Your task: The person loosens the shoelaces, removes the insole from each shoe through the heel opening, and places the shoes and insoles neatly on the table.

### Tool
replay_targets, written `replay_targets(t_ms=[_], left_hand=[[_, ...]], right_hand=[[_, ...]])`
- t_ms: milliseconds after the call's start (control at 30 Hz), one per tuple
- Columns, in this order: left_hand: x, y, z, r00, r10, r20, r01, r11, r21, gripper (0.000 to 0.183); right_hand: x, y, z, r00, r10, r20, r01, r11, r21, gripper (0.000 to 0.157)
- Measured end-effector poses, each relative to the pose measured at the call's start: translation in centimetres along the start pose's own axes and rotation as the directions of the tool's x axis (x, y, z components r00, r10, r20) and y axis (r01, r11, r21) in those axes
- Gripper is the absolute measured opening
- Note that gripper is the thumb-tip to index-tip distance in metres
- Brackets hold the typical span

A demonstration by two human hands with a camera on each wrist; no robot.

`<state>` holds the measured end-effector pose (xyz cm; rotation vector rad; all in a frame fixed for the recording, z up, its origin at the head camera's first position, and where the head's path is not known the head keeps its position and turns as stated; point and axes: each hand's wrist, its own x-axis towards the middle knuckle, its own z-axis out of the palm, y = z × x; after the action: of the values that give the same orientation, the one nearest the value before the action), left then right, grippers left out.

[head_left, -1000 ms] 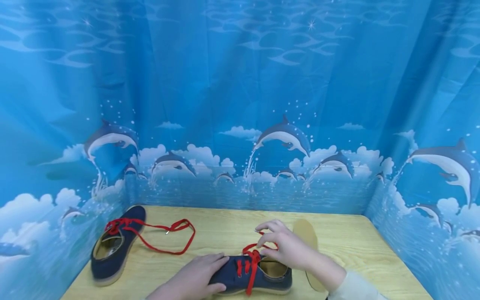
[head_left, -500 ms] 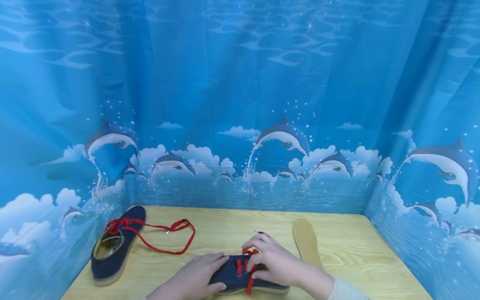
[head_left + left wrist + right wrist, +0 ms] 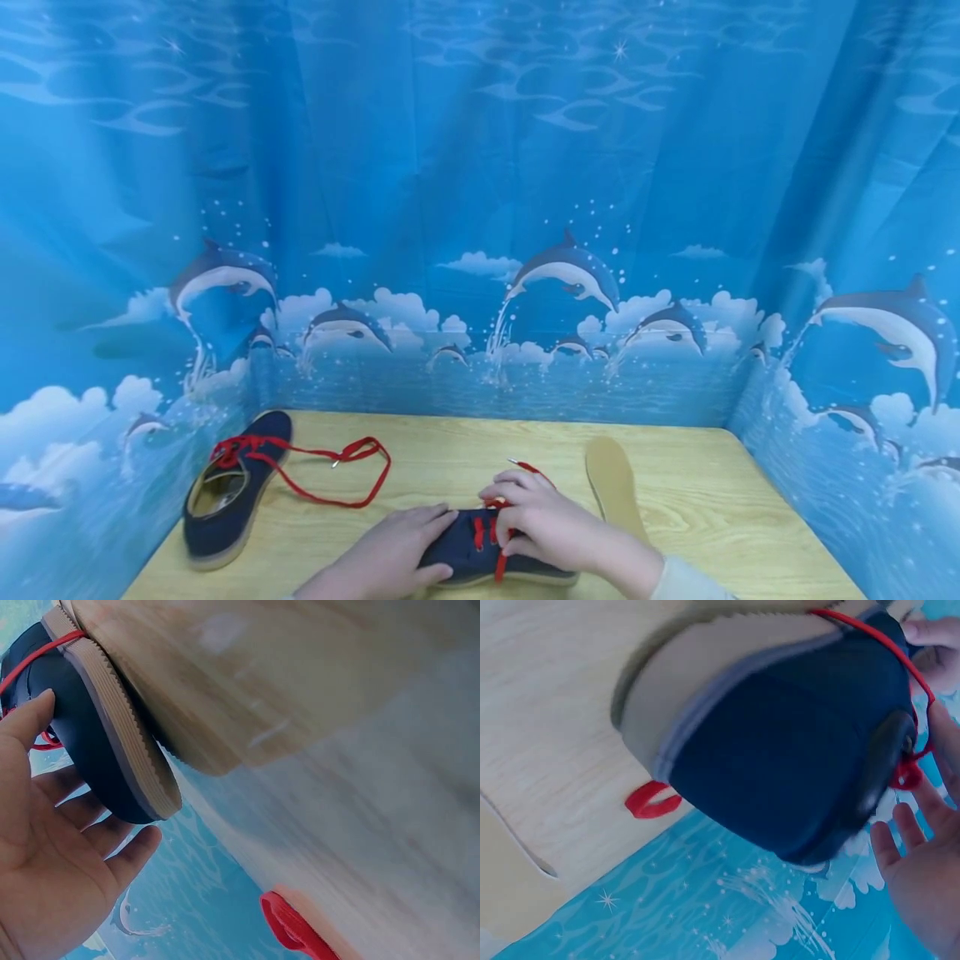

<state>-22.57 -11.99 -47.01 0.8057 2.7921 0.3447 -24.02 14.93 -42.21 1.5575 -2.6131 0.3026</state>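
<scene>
A dark blue shoe [image 3: 453, 546] with red laces lies sideways at the table's near edge. My left hand [image 3: 397, 550] holds its toe, thumb on the near side and fingers over the top. In the left wrist view, the thumb of that left hand [image 3: 56, 847] presses the shoe's side [image 3: 82, 712]. My right hand [image 3: 547, 521] pinches the red shoelace [image 3: 500, 567] over the lacing, covering much of the shoe's opening. In the right wrist view, the right hand's fingers [image 3: 922, 840] are by the lace's red bunch [image 3: 907, 774]. A metal-tipped lace end sticks out behind the hand.
A second blue shoe [image 3: 240, 500] stands at the left, its red lace [image 3: 367, 500] looped across the table. A tan insole [image 3: 613, 483] lies on the right of the wood-grain table [image 3: 720, 517]. A blue dolphin-printed curtain [image 3: 450, 208] surrounds the table on three sides.
My right hand has moved left and down from above the shoe's opening onto the lacing, and more of the insole shows. The left hand stays on the toe.
</scene>
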Motion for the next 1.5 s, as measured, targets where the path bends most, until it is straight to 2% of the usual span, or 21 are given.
replay_targets(t_ms=[300, 367, 533, 767, 900, 1133, 1333, 1500], left_hand=[[0.1, 0.1, 0.2, 1.0, -0.012, 0.001, 0.012, 1.0, 0.003, 0.074], [0.1, 0.0, 0.2, 1.0, -0.012, 0.0, 0.012, 1.0, 0.001, 0.073], [0.1, -0.1, 0.0, 1.0, -0.014, 0.001, 0.014, 1.0, -0.007, 0.071], [0.0, 0.1, -0.1, 1.0, -0.013, 0.003, 0.013, 1.0, -0.003, 0.07], [0.1, 0.1, 0.0, 1.0, -0.003, 0.002, 0.003, 1.0, -0.005, 0.071], [0.2, 0.0, 0.0, 1.0, -0.003, 0.009, 0.003, 1.0, -0.004, 0.071], [0.2, 0.1, 0.0, 1.0, 0.002, 0.008, -0.002, 1.0, -0.003, 0.071], [0.1, 0.1, 0.0, 1.0, 0.0, 0.009, 0.0, 1.0, 0.0, 0.07]], right_hand=[[-0.1, 0.7, -1.4, 0.994, 0.054, 0.096, -0.066, 0.989, 0.132, 0.015], [-0.1, 0.9, -1.9, 0.993, 0.073, 0.089, -0.09, 0.975, 0.203, 0.014], [0.2, 1.4, -3.5, 0.993, 0.121, 0.014, -0.119, 0.928, 0.353, 0.015], [0.6, 1.9, -4.4, 0.989, 0.15, 0.017, -0.146, 0.924, 0.354, 0.015], [0.7, 2.5, -5.0, 0.987, 0.159, -0.02, -0.142, 0.927, 0.346, 0.016], [1.1, 3.3, -7.1, 0.978, 0.197, -0.065, -0.163, 0.924, 0.347, 0.015], [1.5, 4.3, -8.7, 0.963, 0.235, -0.132, -0.183, 0.929, 0.323, 0.014], [1.8, 5.5, -9.6, 0.952, 0.269, -0.144, -0.218, 0.929, 0.298, 0.013]])
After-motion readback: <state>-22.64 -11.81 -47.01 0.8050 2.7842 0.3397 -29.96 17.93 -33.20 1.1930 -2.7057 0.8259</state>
